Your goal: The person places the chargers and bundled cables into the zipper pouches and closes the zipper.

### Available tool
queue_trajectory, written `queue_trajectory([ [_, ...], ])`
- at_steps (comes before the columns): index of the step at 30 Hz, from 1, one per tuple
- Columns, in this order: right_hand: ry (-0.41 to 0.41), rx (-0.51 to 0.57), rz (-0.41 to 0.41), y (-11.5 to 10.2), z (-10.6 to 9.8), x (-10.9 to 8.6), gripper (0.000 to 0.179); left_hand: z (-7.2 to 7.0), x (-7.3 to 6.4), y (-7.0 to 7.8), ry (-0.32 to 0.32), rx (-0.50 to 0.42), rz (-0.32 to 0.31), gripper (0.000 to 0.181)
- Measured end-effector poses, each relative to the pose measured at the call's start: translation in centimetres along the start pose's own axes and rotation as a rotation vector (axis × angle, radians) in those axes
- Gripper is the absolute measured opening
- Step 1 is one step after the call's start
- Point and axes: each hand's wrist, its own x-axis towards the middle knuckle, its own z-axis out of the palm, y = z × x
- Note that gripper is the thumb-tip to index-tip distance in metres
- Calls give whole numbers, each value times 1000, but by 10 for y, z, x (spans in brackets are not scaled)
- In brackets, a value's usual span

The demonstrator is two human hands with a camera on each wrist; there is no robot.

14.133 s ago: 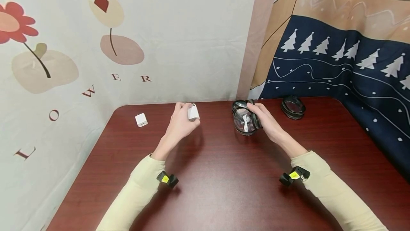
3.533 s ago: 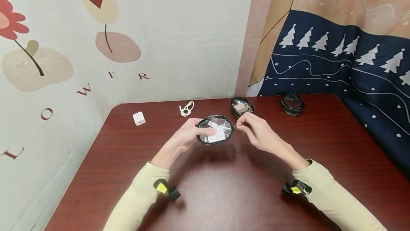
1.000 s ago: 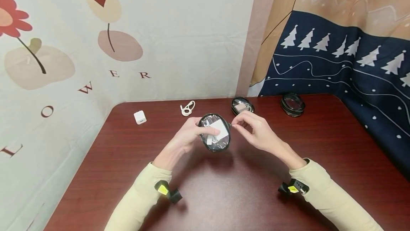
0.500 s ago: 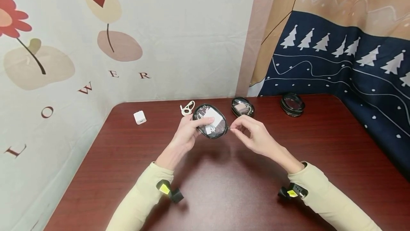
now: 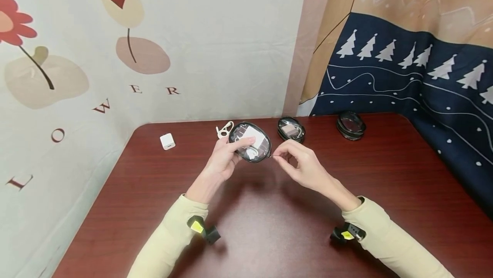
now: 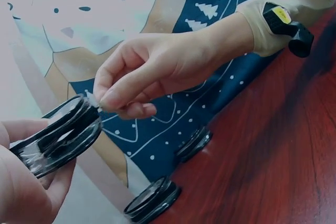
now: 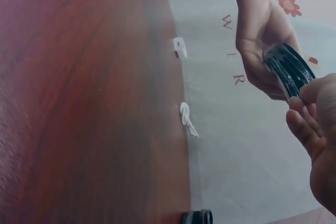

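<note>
Held a clear, black-rimmed pouch [image 5: 259, 144] at frame centre in left fingers [image 6: 62, 186]; pinched the small pull [image 6: 93, 99] at its lower-right edge with right fingers [image 5: 286, 146].

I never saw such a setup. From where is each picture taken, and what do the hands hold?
A person, no machine, works bare-handed. One picture comes from a head camera; the closer two come from the left wrist camera and right wrist camera. The left hand holds a clear, black-rimmed pouch containing white items; the right hand pinches a small pull at its edge. On the table lie a white charger, a white cable, a second pouch and third pouch.
</note>
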Motion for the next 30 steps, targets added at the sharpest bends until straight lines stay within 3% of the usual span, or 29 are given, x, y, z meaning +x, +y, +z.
queue_trajectory([
  [8,27,-9,11,3,-12,6,24,-10,-3,4,-106,75,-41,36],
  [16,36,-7,27,6,-19,8,26,-15,-7,2,-266,307,-95,29],
  [20,21,-4,22,5,-17,9,26,-17,-8,2,-377,394,-112,28],
  [24,3,-1,27,5,-16,9,23,-18,-8,2,-462,414,-127,28],
  [30,5,-6,41,4,-18,10,23,-15,-9,0,-423,282,-157,19],
])
